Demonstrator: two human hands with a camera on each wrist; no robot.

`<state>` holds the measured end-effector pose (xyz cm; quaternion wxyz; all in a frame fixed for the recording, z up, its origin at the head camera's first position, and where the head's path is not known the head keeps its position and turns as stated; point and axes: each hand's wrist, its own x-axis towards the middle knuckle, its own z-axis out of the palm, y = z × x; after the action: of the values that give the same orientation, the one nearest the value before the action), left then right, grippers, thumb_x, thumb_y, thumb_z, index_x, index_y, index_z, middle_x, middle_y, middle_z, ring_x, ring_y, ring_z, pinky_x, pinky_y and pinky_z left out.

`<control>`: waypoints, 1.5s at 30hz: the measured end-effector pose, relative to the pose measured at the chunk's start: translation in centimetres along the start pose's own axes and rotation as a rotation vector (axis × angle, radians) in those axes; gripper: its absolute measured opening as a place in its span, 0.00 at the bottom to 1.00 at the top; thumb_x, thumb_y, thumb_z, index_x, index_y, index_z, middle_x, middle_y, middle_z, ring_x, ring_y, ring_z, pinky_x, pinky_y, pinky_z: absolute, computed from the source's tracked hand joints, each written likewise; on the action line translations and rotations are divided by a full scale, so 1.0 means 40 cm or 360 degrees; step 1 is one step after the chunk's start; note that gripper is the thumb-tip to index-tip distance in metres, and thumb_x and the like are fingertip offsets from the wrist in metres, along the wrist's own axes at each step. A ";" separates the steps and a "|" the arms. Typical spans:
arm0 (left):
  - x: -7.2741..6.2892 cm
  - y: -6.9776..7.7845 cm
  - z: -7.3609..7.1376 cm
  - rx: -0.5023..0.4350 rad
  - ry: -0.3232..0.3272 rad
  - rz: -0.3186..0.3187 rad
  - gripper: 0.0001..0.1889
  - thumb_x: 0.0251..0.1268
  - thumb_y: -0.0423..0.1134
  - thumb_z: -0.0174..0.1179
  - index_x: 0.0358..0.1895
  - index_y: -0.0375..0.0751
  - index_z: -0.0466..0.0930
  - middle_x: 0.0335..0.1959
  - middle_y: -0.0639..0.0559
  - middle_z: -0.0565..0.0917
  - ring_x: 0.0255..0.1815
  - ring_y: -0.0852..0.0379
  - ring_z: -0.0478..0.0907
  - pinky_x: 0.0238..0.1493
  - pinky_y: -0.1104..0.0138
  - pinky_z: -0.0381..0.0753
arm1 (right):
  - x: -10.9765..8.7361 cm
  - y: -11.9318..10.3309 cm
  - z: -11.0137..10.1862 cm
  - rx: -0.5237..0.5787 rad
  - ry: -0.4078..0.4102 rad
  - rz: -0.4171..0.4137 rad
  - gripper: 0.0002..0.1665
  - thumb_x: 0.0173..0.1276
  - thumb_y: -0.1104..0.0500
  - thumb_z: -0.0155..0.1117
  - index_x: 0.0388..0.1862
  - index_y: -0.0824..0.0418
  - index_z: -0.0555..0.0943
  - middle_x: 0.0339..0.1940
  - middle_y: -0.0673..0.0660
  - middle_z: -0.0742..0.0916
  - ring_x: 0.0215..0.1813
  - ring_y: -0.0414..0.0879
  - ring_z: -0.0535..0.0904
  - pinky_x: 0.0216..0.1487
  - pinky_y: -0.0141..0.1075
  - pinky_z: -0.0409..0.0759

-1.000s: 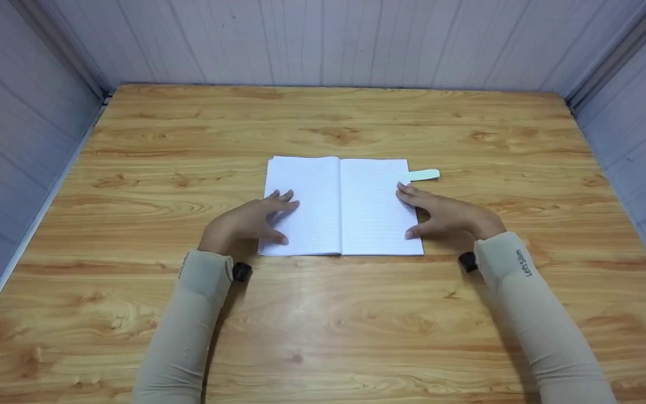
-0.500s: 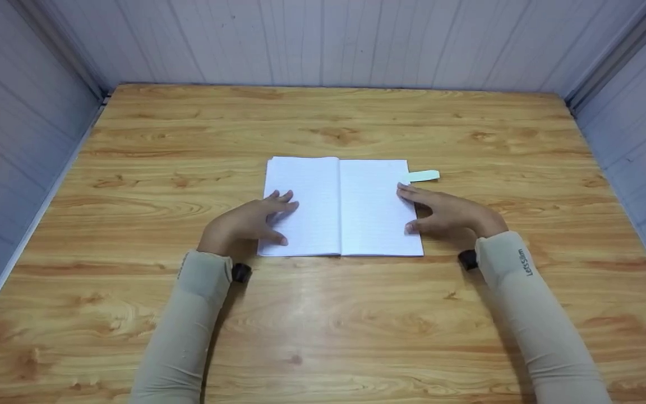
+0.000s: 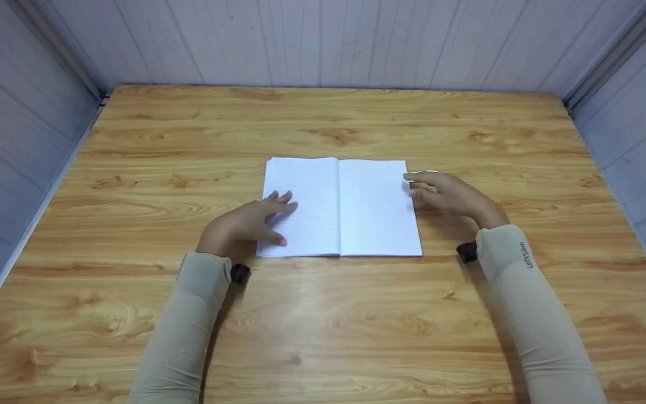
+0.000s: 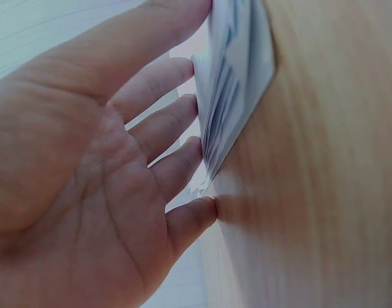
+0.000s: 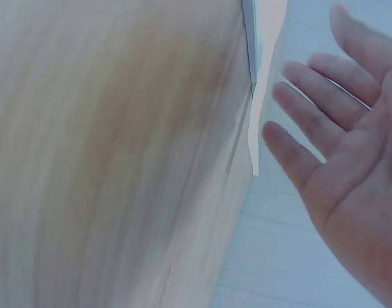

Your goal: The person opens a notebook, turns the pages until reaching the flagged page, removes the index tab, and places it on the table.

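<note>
An open notebook point(image 3: 373, 219) with lined white pages lies on the wooden table. My left hand point(image 3: 247, 219) rests on its left page, fingers spread and thumb low; in the left wrist view the fingertips touch near the page stack point(image 4: 231, 83). By the notebook's right edge is my right hand point(image 3: 449, 193), which the right wrist view shows with extended fingers, apart from the pages and holding nothing. A thin pale paper strip point(image 3: 427, 171) juts out past that edge, mostly hidden behind the right hand; the right wrist view shows a pale strip point(image 5: 255, 144) standing out from the notebook's edge.
The wooden table point(image 3: 323, 325) spreads around the notebook on all sides. Pale panelled walls point(image 3: 323, 42) close it in at the back, left and right. A dark wrist camera point(image 3: 467, 252) sits under the right sleeve, another wrist camera point(image 3: 240, 274) under the left.
My right hand has lifted off the right page and shifted up toward the paper strip, covering most of it. The left hand and the notebook have stayed in place.
</note>
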<state>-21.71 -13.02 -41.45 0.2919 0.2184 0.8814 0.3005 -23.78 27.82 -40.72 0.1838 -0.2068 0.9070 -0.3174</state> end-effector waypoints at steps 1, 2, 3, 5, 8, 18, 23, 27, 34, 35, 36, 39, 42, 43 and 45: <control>-0.001 0.000 0.000 0.0002 0.0000 -0.0003 0.42 0.58 0.36 0.67 0.74 0.49 0.56 0.79 0.57 0.44 0.80 0.52 0.32 0.78 0.54 0.38 | 0.002 -0.001 -0.001 0.0025 0.0033 0.0020 0.29 0.76 0.54 0.50 0.72 0.61 0.64 0.73 0.63 0.68 0.75 0.60 0.60 0.72 0.57 0.59; -0.001 0.000 0.000 0.0005 -0.0001 -0.0007 0.42 0.58 0.36 0.67 0.74 0.49 0.56 0.79 0.57 0.44 0.80 0.53 0.32 0.78 0.54 0.37 | 0.003 0.000 -0.001 0.0047 0.0067 0.0039 0.28 0.76 0.54 0.51 0.72 0.61 0.66 0.73 0.61 0.69 0.74 0.60 0.61 0.72 0.57 0.60; -0.001 0.000 0.001 0.0007 -0.0001 -0.0010 0.42 0.58 0.37 0.67 0.74 0.49 0.56 0.79 0.57 0.44 0.80 0.53 0.32 0.78 0.54 0.37 | 0.006 0.000 0.000 0.0061 0.0104 0.0049 0.27 0.76 0.54 0.51 0.71 0.60 0.67 0.72 0.61 0.70 0.74 0.60 0.62 0.71 0.57 0.61; -0.001 0.000 0.001 0.0016 0.0000 -0.0027 0.42 0.58 0.37 0.67 0.75 0.51 0.55 0.79 0.59 0.44 0.80 0.54 0.32 0.78 0.54 0.37 | 0.011 0.001 0.001 0.0092 0.0184 0.0066 0.26 0.75 0.55 0.52 0.69 0.60 0.70 0.71 0.60 0.72 0.73 0.59 0.64 0.71 0.56 0.62; 0.000 0.000 0.002 0.0021 0.0002 -0.0050 0.42 0.58 0.38 0.67 0.75 0.52 0.55 0.79 0.60 0.44 0.80 0.55 0.32 0.78 0.55 0.36 | 0.021 0.004 0.004 0.0102 0.0316 0.0096 0.23 0.74 0.54 0.54 0.65 0.61 0.74 0.67 0.60 0.76 0.71 0.56 0.67 0.69 0.54 0.65; -0.001 -0.002 0.000 0.0007 0.0007 -0.0049 0.42 0.57 0.37 0.68 0.74 0.52 0.56 0.79 0.61 0.44 0.80 0.56 0.32 0.78 0.55 0.36 | 0.048 0.018 0.004 0.0089 0.0523 0.0156 0.24 0.74 0.52 0.53 0.62 0.65 0.75 0.61 0.64 0.80 0.67 0.57 0.71 0.69 0.53 0.66; -0.001 -0.007 -0.002 -0.0006 0.0007 -0.0006 0.42 0.56 0.36 0.68 0.74 0.49 0.57 0.79 0.59 0.45 0.80 0.54 0.32 0.78 0.53 0.39 | 0.065 0.022 0.004 0.0062 0.0534 0.0124 0.22 0.74 0.56 0.55 0.59 0.69 0.76 0.59 0.67 0.81 0.65 0.59 0.72 0.67 0.53 0.69; 0.002 -0.008 0.000 -0.0018 0.0003 -0.0005 0.42 0.56 0.36 0.68 0.74 0.50 0.57 0.79 0.59 0.45 0.80 0.53 0.32 0.78 0.53 0.38 | 0.074 0.023 0.004 0.0053 0.0522 0.0171 0.21 0.73 0.57 0.56 0.59 0.69 0.77 0.59 0.67 0.81 0.64 0.59 0.73 0.67 0.52 0.70; 0.007 -0.008 0.002 0.0006 0.0004 -0.0051 0.42 0.57 0.38 0.68 0.74 0.53 0.56 0.79 0.62 0.45 0.80 0.56 0.32 0.78 0.55 0.37 | 0.084 0.030 0.002 0.0066 0.0503 0.0225 0.17 0.71 0.58 0.58 0.55 0.65 0.81 0.56 0.63 0.83 0.59 0.55 0.76 0.63 0.49 0.73; 0.007 -0.008 0.002 0.0003 0.0002 -0.0052 0.42 0.58 0.38 0.68 0.74 0.53 0.56 0.79 0.62 0.45 0.80 0.56 0.32 0.78 0.55 0.36 | 0.085 0.031 0.002 0.0068 0.0500 0.0231 0.17 0.71 0.58 0.59 0.54 0.65 0.81 0.55 0.63 0.83 0.58 0.54 0.77 0.62 0.48 0.73; 0.006 -0.007 0.002 -0.0002 0.0002 -0.0055 0.42 0.58 0.37 0.68 0.74 0.53 0.56 0.79 0.62 0.44 0.80 0.56 0.32 0.78 0.54 0.36 | 0.086 0.030 0.002 0.0070 0.0495 0.0240 0.16 0.71 0.59 0.59 0.54 0.64 0.81 0.55 0.63 0.84 0.57 0.53 0.77 0.61 0.48 0.73; 0.005 -0.005 0.000 -0.0018 0.0003 -0.0060 0.42 0.58 0.37 0.68 0.74 0.53 0.56 0.79 0.62 0.45 0.80 0.56 0.32 0.78 0.55 0.36 | 0.090 0.029 0.002 0.0063 0.0474 0.0272 0.16 0.71 0.59 0.59 0.54 0.64 0.81 0.55 0.62 0.83 0.57 0.53 0.77 0.62 0.47 0.73; 0.004 -0.004 0.001 -0.0010 0.0005 -0.0063 0.42 0.57 0.37 0.68 0.74 0.53 0.56 0.79 0.62 0.44 0.80 0.56 0.32 0.78 0.55 0.36 | 0.094 0.028 0.000 0.0061 0.0455 0.0309 0.16 0.71 0.60 0.59 0.54 0.64 0.81 0.56 0.62 0.83 0.59 0.53 0.76 0.64 0.48 0.72; 0.004 -0.004 0.001 -0.0006 0.0007 -0.0065 0.42 0.57 0.37 0.68 0.74 0.54 0.56 0.79 0.62 0.45 0.80 0.56 0.32 0.78 0.55 0.37 | 0.095 0.028 0.001 0.0061 0.0449 0.0315 0.16 0.71 0.60 0.59 0.54 0.64 0.81 0.56 0.62 0.83 0.60 0.54 0.76 0.64 0.48 0.72; 0.005 -0.006 0.002 0.0004 0.0006 -0.0061 0.42 0.58 0.38 0.68 0.74 0.54 0.56 0.79 0.62 0.44 0.80 0.56 0.32 0.78 0.55 0.36 | 0.096 0.027 0.001 0.0057 0.0442 0.0322 0.16 0.71 0.60 0.59 0.54 0.65 0.81 0.56 0.63 0.83 0.61 0.54 0.76 0.65 0.49 0.71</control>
<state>-21.84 -13.04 -41.73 0.2957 0.2012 0.8863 0.2942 -27.28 26.70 -42.22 0.0912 -0.0652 0.9341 -0.3389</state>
